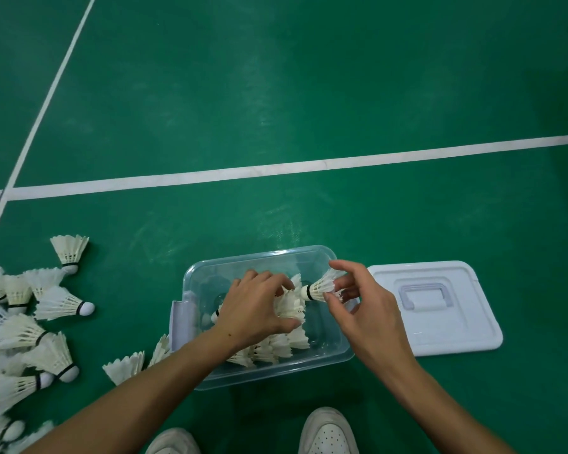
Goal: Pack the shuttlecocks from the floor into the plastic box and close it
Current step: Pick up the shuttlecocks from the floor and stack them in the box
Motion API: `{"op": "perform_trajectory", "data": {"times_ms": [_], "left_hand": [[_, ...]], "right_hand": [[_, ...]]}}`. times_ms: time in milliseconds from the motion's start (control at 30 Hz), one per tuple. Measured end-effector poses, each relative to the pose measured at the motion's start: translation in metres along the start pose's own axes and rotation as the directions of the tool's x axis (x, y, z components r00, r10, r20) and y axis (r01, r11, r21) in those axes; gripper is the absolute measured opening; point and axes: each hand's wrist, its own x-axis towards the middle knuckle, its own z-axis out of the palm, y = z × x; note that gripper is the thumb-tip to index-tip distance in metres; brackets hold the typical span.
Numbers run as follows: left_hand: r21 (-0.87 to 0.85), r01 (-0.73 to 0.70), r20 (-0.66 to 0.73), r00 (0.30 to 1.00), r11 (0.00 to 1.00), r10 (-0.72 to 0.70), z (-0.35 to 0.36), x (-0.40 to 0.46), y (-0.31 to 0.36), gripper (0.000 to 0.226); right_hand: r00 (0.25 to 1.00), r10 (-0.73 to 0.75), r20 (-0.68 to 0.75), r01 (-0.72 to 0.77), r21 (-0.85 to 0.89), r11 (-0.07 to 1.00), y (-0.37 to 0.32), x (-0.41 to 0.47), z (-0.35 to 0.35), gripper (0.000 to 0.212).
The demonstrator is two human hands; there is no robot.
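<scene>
A clear plastic box (322, 253) stands open on the green floor, with several white feather shuttlecocks (277, 347) lying inside. My left hand (253, 311) reaches into the box and grips a stacked row of shuttlecocks (291, 306). Over the box's right side, my right hand (364, 306) pinches a single shuttlecock (320, 286) by its feathers, its cork pointing left toward the stack. The white lid (436, 309) lies flat on the floor to the right of the box, handle side up. A pile of loose shuttlecocks (30, 322) lies on the floor at the left.
White court lines (276, 168) cross the green floor beyond the box and along the left. My two white shoes (328, 434) stand just below the box. Two loose shuttlecocks (128, 367) lie by the box's left front corner.
</scene>
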Motion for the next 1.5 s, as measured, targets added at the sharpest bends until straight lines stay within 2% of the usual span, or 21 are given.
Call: {"op": "perform_trajectory", "data": {"times_ms": [233, 400, 633, 700, 800, 1000, 1133, 1300, 1500], "left_hand": [[-0.193, -0.015, 0.004, 1.0, 0.981, 0.016, -0.002, -0.015, -0.01, 0.064], [-0.302, -0.008, -0.005, 1.0, 0.953, 0.007, -0.004, -0.019, -0.015, 0.061], [-0.147, 0.021, -0.063, 0.998, 0.989, -0.031, 0.0, -0.013, -0.004, 0.061], [-0.107, 0.044, -0.068, 0.996, 0.993, -0.052, 0.001, -0.009, 0.001, 0.064], [-0.037, 0.042, -0.077, 0.996, 0.998, -0.044, 0.003, -0.005, 0.006, 0.07], [0.127, -0.028, -0.034, 0.999, 0.991, 0.032, 0.008, -0.001, 0.013, 0.074], [-0.035, -0.005, -0.041, 0.999, 0.999, 0.004, -0.013, -0.016, 0.01, 0.089], [-0.41, -0.052, -0.281, 0.957, 0.911, -0.072, -0.086, -0.063, -0.019, 0.065], [-0.558, 0.042, -0.394, 0.866, 0.829, -0.309, -0.158, -0.129, -0.105, 0.041]], "right_hand": [[0.992, 0.015, 0.127, -0.015, 0.002, 1.0, -0.007, 0.003, 0.015, 0.051], [0.963, 0.091, 0.253, -0.1, 0.024, 0.995, -0.01, 0.008, 0.033, 0.058], [0.925, 0.153, 0.346, -0.138, -0.069, 0.988, -0.013, 0.021, 0.034, 0.064], [0.951, 0.133, 0.278, -0.114, -0.083, 0.99, -0.014, 0.022, 0.016, 0.058], [0.977, 0.142, 0.157, -0.142, -0.01, 0.99, -0.01, 0.026, -0.013, 0.043], [0.977, 0.162, 0.141, -0.169, 0.04, 0.985, -0.002, 0.031, -0.031, 0.032], [0.988, 0.1, 0.116, -0.107, 0.057, 0.993, -0.017, 0.033, -0.025, 0.028], [0.986, -0.044, 0.163, 0.025, 0.116, 0.993, -0.057, 0.04, -0.007, 0.028], [0.929, -0.216, 0.299, 0.187, 0.124, 0.975, -0.122, 0.048, 0.046, 0.033]]}}
